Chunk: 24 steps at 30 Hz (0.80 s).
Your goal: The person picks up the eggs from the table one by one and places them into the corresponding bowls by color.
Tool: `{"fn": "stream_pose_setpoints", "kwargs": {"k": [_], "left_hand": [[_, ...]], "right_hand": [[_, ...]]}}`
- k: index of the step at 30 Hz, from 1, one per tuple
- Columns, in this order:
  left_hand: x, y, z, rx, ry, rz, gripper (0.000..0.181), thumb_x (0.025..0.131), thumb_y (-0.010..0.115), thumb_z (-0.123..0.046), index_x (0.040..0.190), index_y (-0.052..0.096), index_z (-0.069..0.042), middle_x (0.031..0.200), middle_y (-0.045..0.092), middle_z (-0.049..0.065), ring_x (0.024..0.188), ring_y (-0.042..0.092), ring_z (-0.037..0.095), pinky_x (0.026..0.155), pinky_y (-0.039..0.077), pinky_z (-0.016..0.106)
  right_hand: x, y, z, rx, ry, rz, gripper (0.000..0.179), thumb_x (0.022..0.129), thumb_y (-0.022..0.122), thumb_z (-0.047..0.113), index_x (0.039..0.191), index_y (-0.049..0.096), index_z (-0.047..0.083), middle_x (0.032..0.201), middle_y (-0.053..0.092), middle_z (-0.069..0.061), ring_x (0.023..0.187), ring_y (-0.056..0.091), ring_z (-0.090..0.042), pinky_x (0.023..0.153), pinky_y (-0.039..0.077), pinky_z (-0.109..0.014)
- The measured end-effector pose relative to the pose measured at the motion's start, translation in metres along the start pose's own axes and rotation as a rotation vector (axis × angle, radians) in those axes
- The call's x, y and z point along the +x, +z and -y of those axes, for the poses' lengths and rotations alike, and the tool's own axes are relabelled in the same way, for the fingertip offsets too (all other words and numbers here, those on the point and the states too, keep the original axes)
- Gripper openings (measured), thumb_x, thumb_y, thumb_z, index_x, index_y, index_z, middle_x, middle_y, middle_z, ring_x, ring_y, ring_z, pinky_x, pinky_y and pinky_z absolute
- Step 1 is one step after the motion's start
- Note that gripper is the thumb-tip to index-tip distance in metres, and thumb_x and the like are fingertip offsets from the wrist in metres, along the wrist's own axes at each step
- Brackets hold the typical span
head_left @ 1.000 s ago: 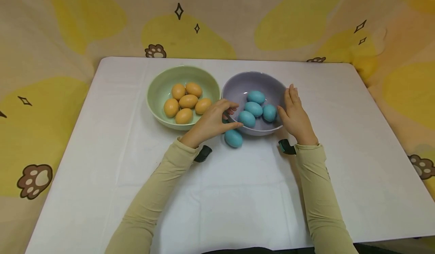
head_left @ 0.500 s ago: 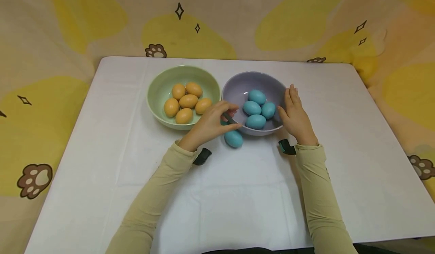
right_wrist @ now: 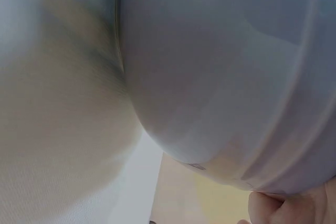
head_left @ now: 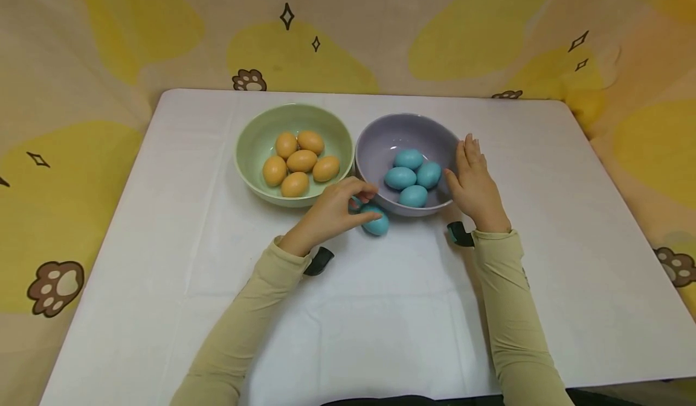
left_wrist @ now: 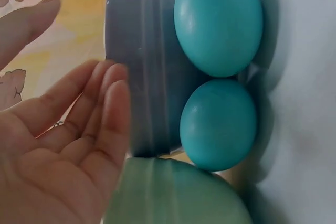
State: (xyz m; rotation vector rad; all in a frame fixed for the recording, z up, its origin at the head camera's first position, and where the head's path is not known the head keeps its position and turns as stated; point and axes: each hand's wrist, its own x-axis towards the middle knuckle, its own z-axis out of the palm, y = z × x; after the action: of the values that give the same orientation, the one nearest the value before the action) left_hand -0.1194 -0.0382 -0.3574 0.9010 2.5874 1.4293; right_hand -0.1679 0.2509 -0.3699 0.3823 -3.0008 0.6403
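Note:
My left hand [head_left: 334,209] hovers with thumb and fingers apart over two blue eggs on the table, one blue egg [head_left: 377,223] partly covered by the thumb and the other mostly hidden behind the fingers. In the left wrist view, both show: the upper egg [left_wrist: 218,24] and the lower egg [left_wrist: 218,124] stand side by side along the purple bowl [left_wrist: 147,77], and the palm holds nothing. Straight fingers of my right hand [head_left: 478,191] rest against the right side of the purple bowl, which contains several blue eggs [head_left: 400,178].
Left of the purple bowl stands a green bowl [head_left: 250,158] with several yellow-orange eggs [head_left: 301,161], their rims nearly meeting. Both are on a white-covered table [head_left: 353,333]. A patterned yellow cloth [head_left: 348,31] hangs behind the table's far edge.
The left hand has drawn back from the purple bowl's rim, toward the person and slightly left, over the loose eggs. Blue eggs inside the bowl have rolled a little. The right hand stays put.

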Motion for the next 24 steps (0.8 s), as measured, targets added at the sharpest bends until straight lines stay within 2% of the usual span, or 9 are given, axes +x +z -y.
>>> {"fn": "stream_pose_setpoints", "kwargs": {"k": [6, 14, 19, 24], "left_hand": [[-0.002, -0.003, 0.001, 0.085, -0.026, 0.053, 0.031, 0.081, 0.076, -0.015, 0.104, 0.066, 0.003, 0.098, 0.064, 0.011, 0.09, 0.06, 0.021, 0.081, 0.049, 0.029], [-0.001, 0.002, 0.008, 0.132, -0.059, 0.125, 0.035, 0.081, 0.077, -0.013, 0.109, 0.065, 0.004, 0.101, 0.063, 0.011, 0.093, 0.059, 0.021, 0.082, 0.047, 0.026], [0.0, 0.009, 0.014, 0.165, -0.05, 0.134, 0.037, 0.08, 0.077, -0.012, 0.111, 0.065, 0.004, 0.103, 0.062, 0.011, 0.096, 0.058, 0.023, 0.083, 0.046, 0.027], [0.001, 0.015, 0.018, 0.236, -0.031, 0.128, 0.039, 0.078, 0.079, -0.013, 0.11, 0.066, 0.003, 0.106, 0.062, 0.011, 0.097, 0.058, 0.022, 0.086, 0.046, 0.03]], "right_hand": [[0.0, 0.0, 0.001, -0.001, 0.0, 0.008, 0.064, 0.101, 0.036, 0.024, 0.146, 0.009, -0.013, 0.155, -0.005, -0.025, 0.143, -0.007, -0.035, 0.113, 0.001, -0.049], [0.0, 0.0, -0.001, 0.027, -0.006, 0.004, 0.064, 0.101, 0.036, 0.023, 0.146, 0.008, -0.013, 0.156, -0.006, -0.024, 0.143, -0.007, -0.035, 0.114, 0.001, -0.048], [-0.001, -0.001, 0.0, 0.034, 0.008, 0.01, 0.064, 0.101, 0.036, 0.023, 0.146, 0.008, -0.012, 0.156, -0.005, -0.023, 0.144, -0.008, -0.032, 0.114, 0.0, -0.045], [-0.001, -0.001, 0.0, 0.039, 0.001, 0.002, 0.064, 0.1, 0.037, 0.022, 0.146, 0.008, -0.013, 0.156, -0.004, -0.024, 0.144, -0.006, -0.034, 0.114, 0.001, -0.045]]}}
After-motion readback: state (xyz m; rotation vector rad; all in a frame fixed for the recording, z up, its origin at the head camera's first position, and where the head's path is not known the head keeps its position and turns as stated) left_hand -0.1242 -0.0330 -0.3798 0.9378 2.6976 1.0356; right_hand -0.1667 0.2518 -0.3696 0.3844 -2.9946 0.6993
